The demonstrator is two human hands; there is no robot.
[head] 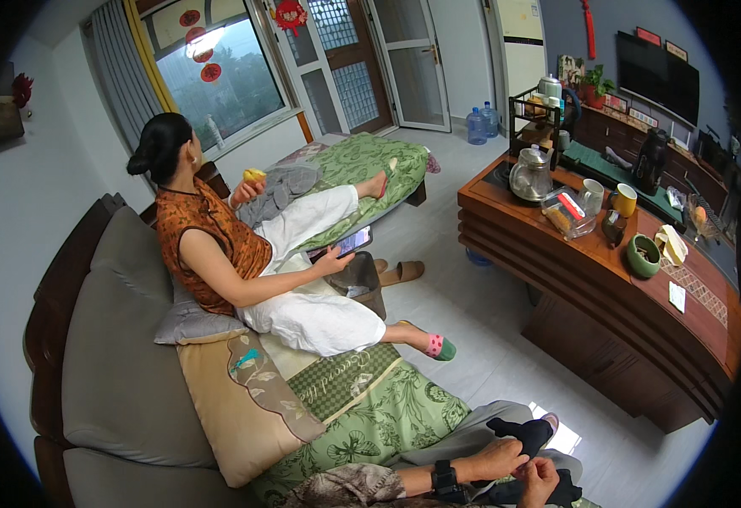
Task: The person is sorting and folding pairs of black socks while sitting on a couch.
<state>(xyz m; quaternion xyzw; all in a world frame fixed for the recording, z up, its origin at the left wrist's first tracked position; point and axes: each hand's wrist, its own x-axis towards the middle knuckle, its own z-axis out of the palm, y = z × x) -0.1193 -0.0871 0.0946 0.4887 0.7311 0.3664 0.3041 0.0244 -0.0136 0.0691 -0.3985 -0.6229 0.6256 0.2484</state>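
Observation:
My left hand [498, 460], a black watch on its wrist, is at the lower right over my grey trousers. It grips a black cloth [526, 433] that looks like a sock, which sticks out beyond the fingers. Close against it, my right hand [538, 481] pinches with bent fingers at the same cloth, as far as can be seen. More black cloth [567, 490] lies beneath and beside the right hand on my lap; whether it is a second sock I cannot tell. The part between my fingers is hidden.
Another person [218, 241] sits on the sofa [129, 355] with a partly eaten fruit [254, 175] and a phone [352, 241]. A bin [367, 289] and slippers [402, 273] are on the floor. The wooden tea table [599, 279] bears a glass kettle [531, 174], mugs and a green pot [643, 256].

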